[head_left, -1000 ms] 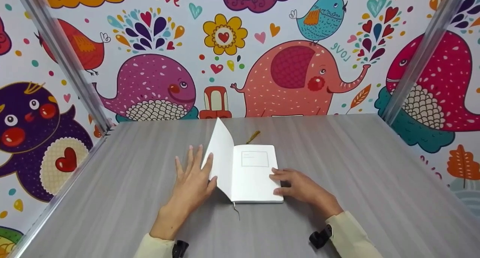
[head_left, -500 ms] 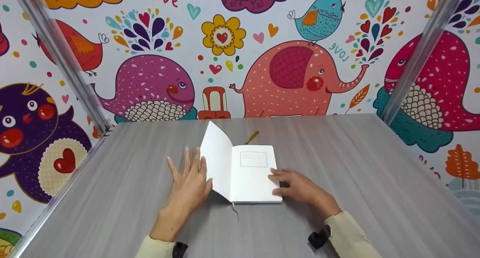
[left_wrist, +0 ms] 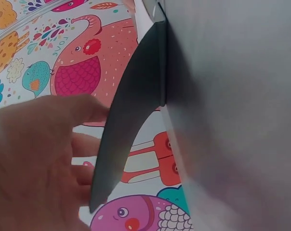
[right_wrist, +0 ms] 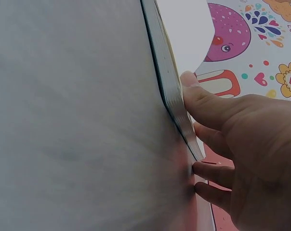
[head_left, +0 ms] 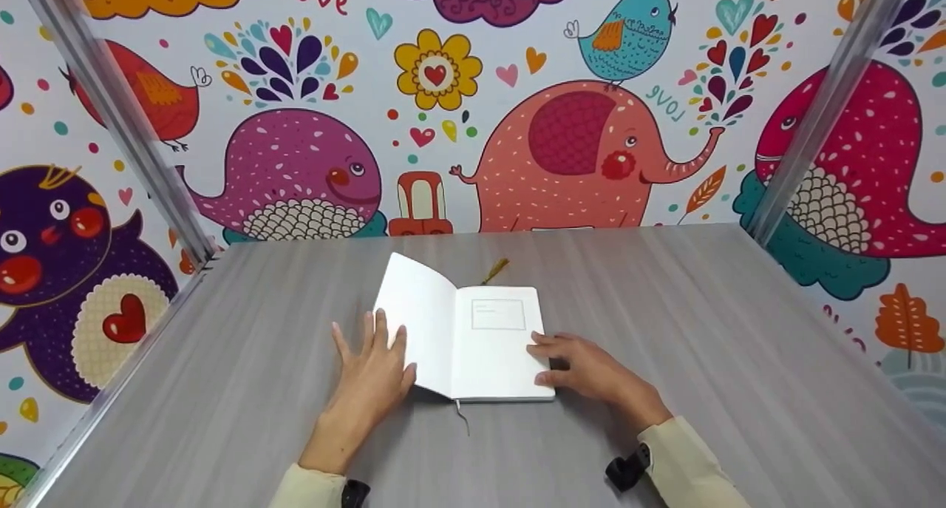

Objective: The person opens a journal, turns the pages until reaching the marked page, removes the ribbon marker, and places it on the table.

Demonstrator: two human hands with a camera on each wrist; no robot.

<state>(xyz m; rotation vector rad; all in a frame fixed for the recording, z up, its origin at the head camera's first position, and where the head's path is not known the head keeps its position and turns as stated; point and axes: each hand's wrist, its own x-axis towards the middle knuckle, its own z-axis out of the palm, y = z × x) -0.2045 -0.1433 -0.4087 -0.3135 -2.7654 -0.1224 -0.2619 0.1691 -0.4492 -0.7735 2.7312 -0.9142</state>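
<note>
An open notebook (head_left: 497, 364) lies on the table. Its front cover (head_left: 417, 319) leans up to the left, white inside and dark outside (left_wrist: 136, 86) in the left wrist view. The first page bears a thin printed box. My left hand (head_left: 369, 375) has its fingers spread along the cover's left edge, touching the inner side. My right hand (head_left: 584, 367) rests thumb and fingertips on the page's right edge. In the right wrist view the thumb and index finger of my right hand (right_wrist: 242, 139) lie on the page block (right_wrist: 169, 82), lower fingers beside it.
A gold tassel (head_left: 495, 271) sticks out at the notebook's top, and a thin ribbon (head_left: 463, 419) trails from its bottom. Grey wood-grain table (head_left: 702, 316) surrounds it. Printed cartoon walls (head_left: 443, 146) and metal posts (head_left: 126, 123) stand at the back and sides.
The cover has swung farther left and lower, opening wider. My left hand has moved slightly left and down with it. My right hand has stayed at the page edge.
</note>
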